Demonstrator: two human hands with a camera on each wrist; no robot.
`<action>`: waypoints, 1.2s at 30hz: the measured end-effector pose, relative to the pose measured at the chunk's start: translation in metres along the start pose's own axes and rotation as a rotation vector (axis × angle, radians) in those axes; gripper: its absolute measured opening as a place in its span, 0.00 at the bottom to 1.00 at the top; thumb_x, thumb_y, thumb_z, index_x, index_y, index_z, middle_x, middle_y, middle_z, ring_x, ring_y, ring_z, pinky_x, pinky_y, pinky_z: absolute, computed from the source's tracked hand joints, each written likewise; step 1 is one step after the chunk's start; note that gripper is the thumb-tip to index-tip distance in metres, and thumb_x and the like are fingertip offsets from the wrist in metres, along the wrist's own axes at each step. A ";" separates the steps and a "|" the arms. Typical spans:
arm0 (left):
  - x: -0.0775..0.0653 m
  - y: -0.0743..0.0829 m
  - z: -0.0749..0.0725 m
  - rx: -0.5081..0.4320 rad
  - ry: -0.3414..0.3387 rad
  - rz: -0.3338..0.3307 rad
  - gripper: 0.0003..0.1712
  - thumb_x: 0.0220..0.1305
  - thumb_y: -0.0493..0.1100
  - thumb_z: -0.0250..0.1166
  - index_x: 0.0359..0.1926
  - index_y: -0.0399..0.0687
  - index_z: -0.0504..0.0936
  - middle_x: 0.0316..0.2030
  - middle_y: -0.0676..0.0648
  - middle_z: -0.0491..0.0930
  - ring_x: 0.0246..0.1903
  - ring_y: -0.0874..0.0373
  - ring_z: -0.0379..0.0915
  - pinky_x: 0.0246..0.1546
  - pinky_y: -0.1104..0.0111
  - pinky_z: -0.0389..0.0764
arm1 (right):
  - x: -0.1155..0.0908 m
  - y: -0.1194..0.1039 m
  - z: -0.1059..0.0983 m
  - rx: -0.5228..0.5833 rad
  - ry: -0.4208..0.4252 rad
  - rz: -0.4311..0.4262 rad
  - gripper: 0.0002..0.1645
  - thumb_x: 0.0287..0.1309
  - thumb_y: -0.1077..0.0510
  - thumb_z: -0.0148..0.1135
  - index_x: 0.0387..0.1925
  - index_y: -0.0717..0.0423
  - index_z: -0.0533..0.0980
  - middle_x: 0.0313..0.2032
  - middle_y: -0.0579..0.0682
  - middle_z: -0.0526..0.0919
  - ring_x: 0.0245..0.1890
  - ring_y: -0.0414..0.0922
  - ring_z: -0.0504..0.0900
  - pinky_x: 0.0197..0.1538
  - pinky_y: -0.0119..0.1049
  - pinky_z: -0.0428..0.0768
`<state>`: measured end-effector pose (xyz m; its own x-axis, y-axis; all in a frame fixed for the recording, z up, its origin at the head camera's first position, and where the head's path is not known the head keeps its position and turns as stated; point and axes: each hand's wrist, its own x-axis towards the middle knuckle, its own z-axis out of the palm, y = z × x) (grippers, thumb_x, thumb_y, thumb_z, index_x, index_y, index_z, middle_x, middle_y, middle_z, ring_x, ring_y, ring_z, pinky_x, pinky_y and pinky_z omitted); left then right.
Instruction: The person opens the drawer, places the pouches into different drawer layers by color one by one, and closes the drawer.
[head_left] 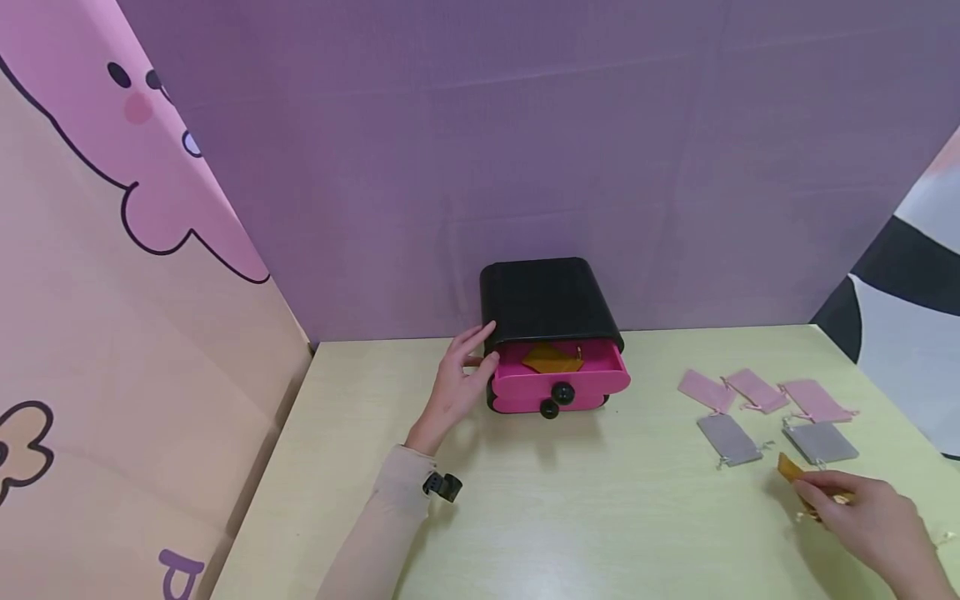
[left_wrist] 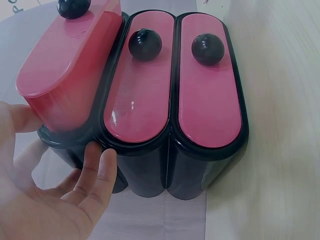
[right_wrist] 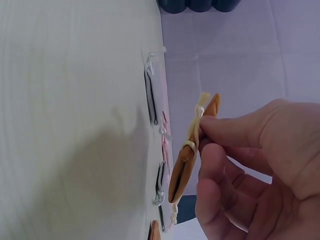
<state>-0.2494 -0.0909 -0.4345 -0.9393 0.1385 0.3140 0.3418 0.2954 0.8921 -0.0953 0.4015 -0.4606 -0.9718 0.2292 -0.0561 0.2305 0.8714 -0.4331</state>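
Observation:
At the back of the table stands a small black drawer cabinet point(head_left: 551, 296) with pink drawers and round black knobs. Its top drawer point(head_left: 540, 387) is pulled out, and a mustard-yellow pouch point(head_left: 551, 361) lies inside. My left hand point(head_left: 453, 385) rests on the cabinet's left side, fingers spread and thumb beside the open drawer. In the left wrist view the two lower drawers point(left_wrist: 142, 95) are closed. Over the right part of the table, my right hand point(head_left: 862, 512) pinches another mustard-yellow drawstring pouch point(right_wrist: 184, 172) between thumb and fingers, above the tabletop.
Several pink pouches point(head_left: 817, 401) lie in a row at the right, with two grey pouches point(head_left: 729, 439) in front of them. A purple cloth wall point(head_left: 525, 167) rises behind the table point(head_left: 570, 517). A printed panel point(head_left: 112, 350) stands along the left edge.

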 end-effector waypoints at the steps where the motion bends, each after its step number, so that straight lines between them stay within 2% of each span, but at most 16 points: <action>1: 0.000 0.000 0.000 -0.001 0.001 0.001 0.30 0.77 0.45 0.62 0.77 0.62 0.74 0.78 0.44 0.66 0.53 0.42 0.84 0.52 0.56 0.86 | 0.000 -0.002 0.001 -0.002 0.021 -0.017 0.25 0.74 0.49 0.64 0.49 0.70 0.85 0.32 0.58 0.90 0.29 0.44 0.77 0.31 0.35 0.67; 5: -0.001 0.001 -0.001 -0.005 0.004 0.001 0.30 0.77 0.46 0.61 0.77 0.62 0.74 0.78 0.43 0.66 0.53 0.42 0.83 0.51 0.56 0.86 | 0.000 -0.007 0.003 0.000 0.082 -0.080 0.20 0.73 0.51 0.65 0.45 0.68 0.86 0.27 0.49 0.88 0.24 0.38 0.75 0.27 0.34 0.67; 13: -0.001 0.001 -0.001 -0.001 0.001 -0.005 0.30 0.77 0.46 0.62 0.77 0.63 0.74 0.78 0.44 0.66 0.54 0.42 0.83 0.50 0.58 0.87 | 0.001 -0.014 0.003 0.045 0.058 -0.133 0.20 0.73 0.50 0.66 0.51 0.64 0.86 0.31 0.50 0.91 0.22 0.27 0.79 0.26 0.32 0.71; 19: -0.002 0.001 -0.001 0.001 0.008 -0.009 0.30 0.77 0.46 0.62 0.77 0.64 0.74 0.78 0.44 0.66 0.54 0.42 0.83 0.52 0.55 0.88 | 0.000 -0.026 0.009 0.042 0.079 -0.200 0.16 0.72 0.50 0.67 0.49 0.58 0.88 0.28 0.45 0.90 0.21 0.28 0.79 0.26 0.32 0.69; 24: -0.002 0.002 -0.001 0.002 0.007 -0.011 0.30 0.77 0.45 0.62 0.77 0.64 0.74 0.78 0.44 0.66 0.55 0.41 0.83 0.55 0.51 0.87 | 0.003 -0.038 0.009 0.043 0.081 -0.233 0.15 0.72 0.50 0.67 0.48 0.57 0.88 0.30 0.45 0.90 0.21 0.29 0.79 0.25 0.32 0.69; 30: -0.001 0.002 -0.001 0.001 0.001 -0.002 0.30 0.77 0.46 0.62 0.77 0.63 0.74 0.78 0.43 0.67 0.54 0.42 0.84 0.54 0.52 0.87 | 0.002 -0.048 0.011 0.070 0.145 -0.319 0.10 0.68 0.55 0.71 0.45 0.57 0.89 0.26 0.43 0.89 0.19 0.30 0.80 0.23 0.32 0.69; 36: -0.002 0.003 0.000 0.002 0.002 -0.014 0.30 0.77 0.46 0.62 0.77 0.65 0.74 0.78 0.45 0.66 0.54 0.43 0.83 0.54 0.52 0.87 | 0.003 -0.055 0.008 0.064 0.144 -0.324 0.12 0.69 0.56 0.70 0.46 0.59 0.89 0.24 0.45 0.88 0.18 0.31 0.77 0.23 0.33 0.67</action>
<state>-0.2467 -0.0907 -0.4321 -0.9442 0.1319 0.3019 0.3283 0.2994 0.8959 -0.1113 0.3511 -0.4446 -0.9756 0.0080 0.2192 -0.0969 0.8807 -0.4636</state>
